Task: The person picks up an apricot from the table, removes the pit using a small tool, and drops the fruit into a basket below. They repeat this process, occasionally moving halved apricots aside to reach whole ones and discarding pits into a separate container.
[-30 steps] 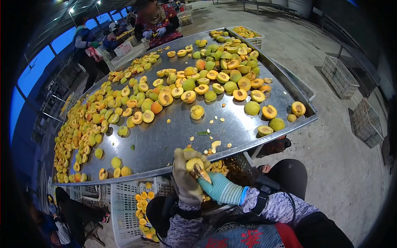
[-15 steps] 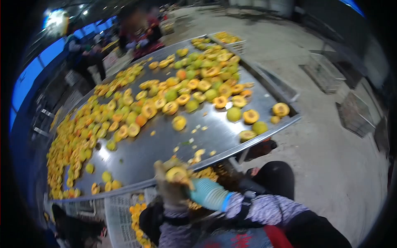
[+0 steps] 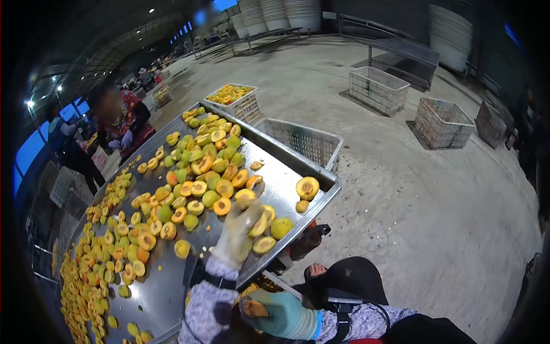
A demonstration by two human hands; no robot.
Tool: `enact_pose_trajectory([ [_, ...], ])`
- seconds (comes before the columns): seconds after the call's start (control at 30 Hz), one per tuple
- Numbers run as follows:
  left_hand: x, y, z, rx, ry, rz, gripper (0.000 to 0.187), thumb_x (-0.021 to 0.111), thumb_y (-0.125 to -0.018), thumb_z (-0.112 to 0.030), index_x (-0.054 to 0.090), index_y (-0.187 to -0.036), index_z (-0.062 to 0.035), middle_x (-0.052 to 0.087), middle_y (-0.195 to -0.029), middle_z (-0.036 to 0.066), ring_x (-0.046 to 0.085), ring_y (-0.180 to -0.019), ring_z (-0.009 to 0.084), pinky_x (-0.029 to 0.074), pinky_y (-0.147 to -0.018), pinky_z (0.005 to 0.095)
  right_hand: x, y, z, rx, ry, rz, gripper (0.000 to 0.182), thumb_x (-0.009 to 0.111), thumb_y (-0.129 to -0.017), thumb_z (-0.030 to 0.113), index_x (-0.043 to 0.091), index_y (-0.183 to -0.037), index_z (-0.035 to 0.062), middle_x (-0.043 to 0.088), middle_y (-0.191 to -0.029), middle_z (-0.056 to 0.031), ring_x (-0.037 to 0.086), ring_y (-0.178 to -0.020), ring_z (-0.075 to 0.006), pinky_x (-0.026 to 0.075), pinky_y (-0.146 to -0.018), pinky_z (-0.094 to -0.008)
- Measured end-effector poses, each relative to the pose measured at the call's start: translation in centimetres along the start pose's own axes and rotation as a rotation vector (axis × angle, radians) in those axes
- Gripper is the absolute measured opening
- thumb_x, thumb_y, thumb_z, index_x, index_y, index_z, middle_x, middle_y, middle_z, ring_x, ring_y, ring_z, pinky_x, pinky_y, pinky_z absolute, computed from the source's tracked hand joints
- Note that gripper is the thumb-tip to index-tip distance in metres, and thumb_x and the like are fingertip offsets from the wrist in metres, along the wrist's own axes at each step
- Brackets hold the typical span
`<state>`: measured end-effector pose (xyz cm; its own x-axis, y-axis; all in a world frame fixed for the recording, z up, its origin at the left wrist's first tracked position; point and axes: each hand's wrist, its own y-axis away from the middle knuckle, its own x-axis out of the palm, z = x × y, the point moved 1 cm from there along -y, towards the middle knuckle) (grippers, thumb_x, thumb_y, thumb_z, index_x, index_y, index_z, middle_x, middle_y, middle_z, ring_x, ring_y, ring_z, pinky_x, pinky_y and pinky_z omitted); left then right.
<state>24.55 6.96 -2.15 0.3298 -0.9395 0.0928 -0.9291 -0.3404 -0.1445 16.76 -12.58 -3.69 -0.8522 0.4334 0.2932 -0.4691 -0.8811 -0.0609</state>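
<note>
My left hand [image 3: 236, 229], in a pale, stained glove, is over the near right part of the metal table [image 3: 292, 166]. Its fingers are curled against a yellow fruit half [image 3: 259, 225]. A whole green-yellow fruit [image 3: 281, 228] and another cut half [image 3: 264, 245] lie right beside it. Low in the view, below the table edge, my right hand [image 3: 278, 314] wears a teal ribbed glove and is closed around something brownish that I cannot make out. Many halved and whole fruits [image 3: 197, 188] spread across the table.
A crate of fruit [image 3: 230, 94] and an empty crate [image 3: 303, 137] stand beyond the table's raised right rim. More crates [image 3: 379, 92] sit on the concrete floor. A person in a red patterned top [image 3: 123, 117] is at the far left side.
The view has swung right. My left hand has left my right hand and reached out onto the table among the fruit. The fruit half between my hands is no longer seen there.
</note>
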Motion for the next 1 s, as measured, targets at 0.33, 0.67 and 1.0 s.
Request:
enact_pose_trajectory([
  [0.33, 6.6, -17.0, 11.1, -0.090, -0.304, -0.076, 0.024, 0.067, -0.094, -0.012, 0.064, -0.116, -0.0047, 0.066, -0.098, 0.001, 0.056, -0.082, 0.0077, 0.046, -0.073, 0.0217, -3.9, -0.6, 2.9, -0.136, 0.211, 0.029, 0.026, 0.072, -0.083, 0.020, 0.065, -0.102, 0.0041, 0.064, -0.096, -0.0115, 0.061, -0.096, -0.0286, 0.046, -0.092, -0.0410],
  [0.67, 4.5, -7.8, 0.9, 0.052, -0.936, -0.036, 0.026, 0.071, -0.089, -0.029, 0.071, -0.102, -0.0072, 0.071, -0.105, 0.013, 0.068, -0.099, 0.0259, 0.052, -0.087, 0.0370, -3.6, -0.1, 3.8, -0.111, 0.087, 0.093, 0.025, 0.071, -0.084, 0.019, 0.064, -0.102, 0.0031, 0.063, -0.096, -0.0118, 0.061, -0.094, -0.0294, 0.047, -0.089, -0.0387],
  [1.0, -3.6, -9.7, 2.4, 0.572, -1.416, -0.178, 0.036, 0.071, -0.083, -0.037, 0.066, -0.104, -0.0091, 0.065, -0.110, 0.012, 0.061, -0.104, 0.0345, 0.048, -0.087, 0.0459, -0.6, -0.7, 2.2, 0.061, -0.226, 0.031, 0.008, 0.066, -0.087, 0.006, 0.058, -0.088, 0.0037, 0.056, -0.078, -0.0066, 0.053, -0.067, -0.0203, 0.046, -0.068, -0.0304],
])
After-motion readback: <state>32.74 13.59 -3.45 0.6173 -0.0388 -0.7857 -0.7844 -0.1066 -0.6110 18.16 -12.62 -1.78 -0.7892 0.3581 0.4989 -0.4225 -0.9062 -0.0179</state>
